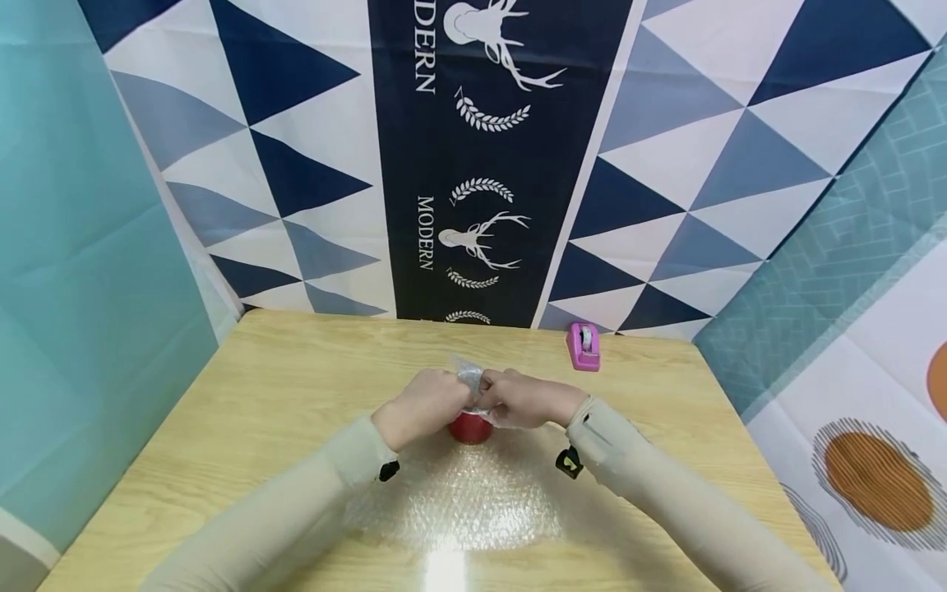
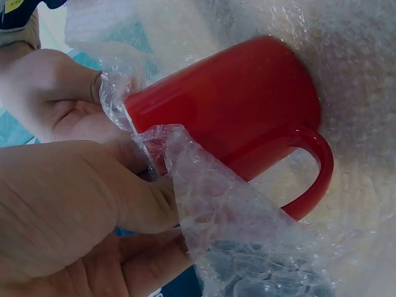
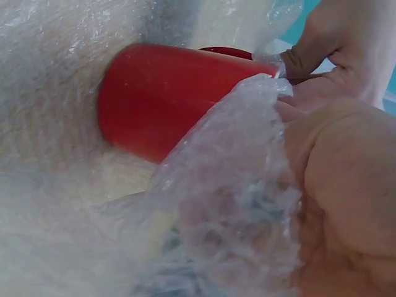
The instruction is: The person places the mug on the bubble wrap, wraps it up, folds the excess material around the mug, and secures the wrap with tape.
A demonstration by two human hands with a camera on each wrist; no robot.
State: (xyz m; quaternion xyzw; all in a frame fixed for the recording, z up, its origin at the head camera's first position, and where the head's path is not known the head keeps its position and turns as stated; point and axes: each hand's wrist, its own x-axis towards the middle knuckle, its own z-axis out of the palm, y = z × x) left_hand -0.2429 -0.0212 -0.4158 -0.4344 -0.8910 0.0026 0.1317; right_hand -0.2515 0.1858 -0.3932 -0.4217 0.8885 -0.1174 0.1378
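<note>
A red mug point(image 2: 229, 99) with a white rim stands on a sheet of bubble wrap point(image 1: 481, 501), its handle showing in the left wrist view. My left hand point(image 1: 429, 403) pinches a gathered edge of the wrap at the mug's rim. On the other side, my right hand point(image 1: 528, 399) grips another fold of it, fingers curled at the rim. The two hands are close together over the mug's mouth, hiding most of its opening. Folded wrap covers part of the mug's side in the right wrist view.
A pink tape dispenser point(image 1: 584, 347) stands at the back right of the wooden table point(image 1: 296, 362), near the patterned cloth wall point(image 1: 473, 164). The bubble wrap spreads over the table toward the front, between the forearms.
</note>
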